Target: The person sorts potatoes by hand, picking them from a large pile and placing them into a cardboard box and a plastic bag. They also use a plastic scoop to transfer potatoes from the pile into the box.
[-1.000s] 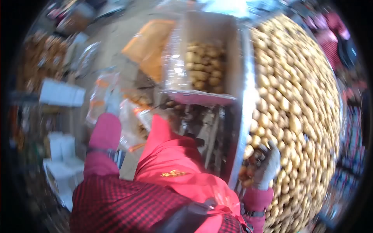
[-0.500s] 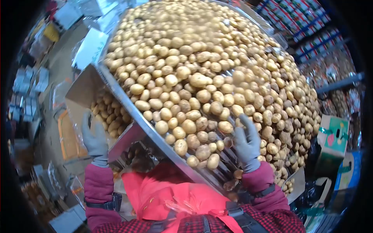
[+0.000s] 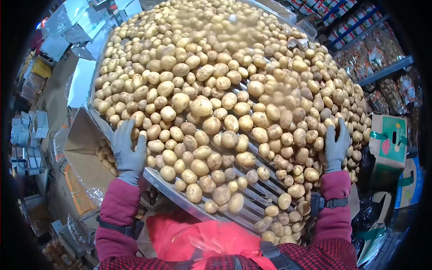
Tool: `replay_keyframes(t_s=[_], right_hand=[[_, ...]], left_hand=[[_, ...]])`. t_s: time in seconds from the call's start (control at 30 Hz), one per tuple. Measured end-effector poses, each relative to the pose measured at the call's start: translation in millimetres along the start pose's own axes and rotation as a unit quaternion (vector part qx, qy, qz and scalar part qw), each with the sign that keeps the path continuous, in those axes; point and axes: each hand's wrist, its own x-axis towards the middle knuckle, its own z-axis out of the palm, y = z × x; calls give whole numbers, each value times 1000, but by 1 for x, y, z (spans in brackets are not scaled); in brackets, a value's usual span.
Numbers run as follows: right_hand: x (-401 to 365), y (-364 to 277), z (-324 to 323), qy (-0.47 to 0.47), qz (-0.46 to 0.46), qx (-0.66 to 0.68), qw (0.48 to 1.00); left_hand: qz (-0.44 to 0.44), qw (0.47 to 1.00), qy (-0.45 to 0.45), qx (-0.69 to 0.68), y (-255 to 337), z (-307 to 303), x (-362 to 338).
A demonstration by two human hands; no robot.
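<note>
Heaped potatoes [image 3: 200, 108] cover a metal sorting table [image 3: 265, 194], whose slats show near the front. My left hand [image 3: 127, 150], in a grey glove, reaches over the table's left rim, thumb and fingers spread beside the nearest potatoes. At the heap's right side, my gloved right hand [image 3: 336, 146] is also open, its fingertips against potatoes. Neither hand is closed around a potato. Below the left rim stands an open cardboard box [image 3: 81, 137] with potatoes inside, partly hidden by my left hand and the table.
A green and white carton [image 3: 388, 144] stands at the right, with a blue carton [image 3: 408, 186] beside it. Shelves with bagged goods [image 3: 375, 54] rise at the back right. White boxes [image 3: 82, 83] and an orange-brown frame [image 3: 78, 191] lie along the left floor.
My left hand has moved from above the cardboard box to the potatoes at the table's left rim. My right hand has gone outward to the right. More slats show at the front.
</note>
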Motion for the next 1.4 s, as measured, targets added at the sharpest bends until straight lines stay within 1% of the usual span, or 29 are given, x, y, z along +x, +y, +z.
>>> replay_keyframes(t_s=[0.03, 0.07, 0.1, 0.17, 0.23, 0.3, 0.37, 0.4, 0.43, 0.5, 0.57, 0.6, 0.63, 0.7, 0.73, 0.77, 0.8, 0.87, 0.9, 0.93, 0.97, 1.03, 1.1, 1.13, 1.17, 1.27, 1.33, 1.37, 1.4], right_hand=[[-3, -7, -1, -9, 0, -28, 1000], [-3, -8, 2, 3, -7, 25, 1000], [-6, -16, 4, 2, -5, 22, 1000], [-16, -44, 7, 1, -28, 79, 997], [-25, -77, 6, -43, -46, 74, 995], [-28, -90, 14, -46, -55, 60, 996], [-27, -93, 23, -53, -64, 161, 983], [-32, -107, 21, -57, -39, 176, 982], [-31, -114, 23, -41, -80, 191, 977], [-46, -139, 27, -94, -24, 314, 945], [-66, -172, 39, -209, 27, 437, 875], [-78, -181, 34, -139, -134, 245, 950], [-81, -193, 37, -206, -104, 347, 909], [-63, -211, 14, -362, -14, 373, 854], [-49, -205, 29, -341, -66, 364, 864], [-29, -212, 31, -285, -102, 354, 885], [3, -223, 35, -228, -162, 345, 896], [53, -231, 66, -161, -152, 300, 928], [75, -224, 93, -159, -196, 239, 938], [91, -222, 113, -283, -137, 164, 935], [95, -219, 136, -320, -198, 64, 924], [104, -226, 157, -316, -275, 1, 908], [123, -224, 185, -334, -357, -43, 871], [119, -249, 158, -389, -266, -46, 881], [119, -246, 167, -377, -283, -57, 880], [113, -255, 142, -405, -305, -85, 858], [114, -250, 136, -478, -264, -47, 836], [124, -237, 159, -532, -202, 29, 822], [125, -235, 161, -534, -195, 44, 822]], left_hand=[[-4, 1000, 5, -4, 1, 1, -1], [-7, 1000, 5, -9, 1, 2, -1], [-7, 1000, 2, -10, 0, 3, -2], [-1, 1000, -3, -5, -3, 3, -1], [5, 1000, -3, -6, -3, 3, -1], [2, 1000, 3, -11, -4, 4, -2], [-3, 1000, 2, -12, -2, 3, -2], [-7, 1000, 0, -10, -1, 3, -2], [-9, 1000, 2, -13, -1, 3, -2], [-11, 1000, 0, -15, -2, 2, -3], [-12, 1000, 0, -20, -2, 2, -3], [-6, 1000, 1, -23, -3, 1, -2], [-4, 1000, 4, -25, -3, 1, -2], [-8, 1000, 8, -22, -1, -1, -2], [-7, 1000, 5, -23, -2, -1, -2], [-8, 1000, 6, -25, -2, 1, -2], [-25, 999, -16, -24, -5, 1, -3], [-25, 999, -6, -28, -2, 2, -3], [-20, 999, 9, -30, -2, 1, -1], [-8, 999, 17, -40, -7, 3, -2], [-4, 999, 28, -35, -9, 6, -3], [-10, 999, 28, -29, -5, 4, -3], [-4, 999, 29, -23, -7, 4, -2], [0, 999, 29, -28, -8, 5, -2], [2, 999, 32, -34, -9, 5, -2], [-2, 999, 29, -22, -7, 3, -1], [-1, 1000, 22, -21, -7, 2, -1], [1, 1000, 23, -21, -7, 3, -1], [4, 999, 25, -20, -6, 3, 0]])
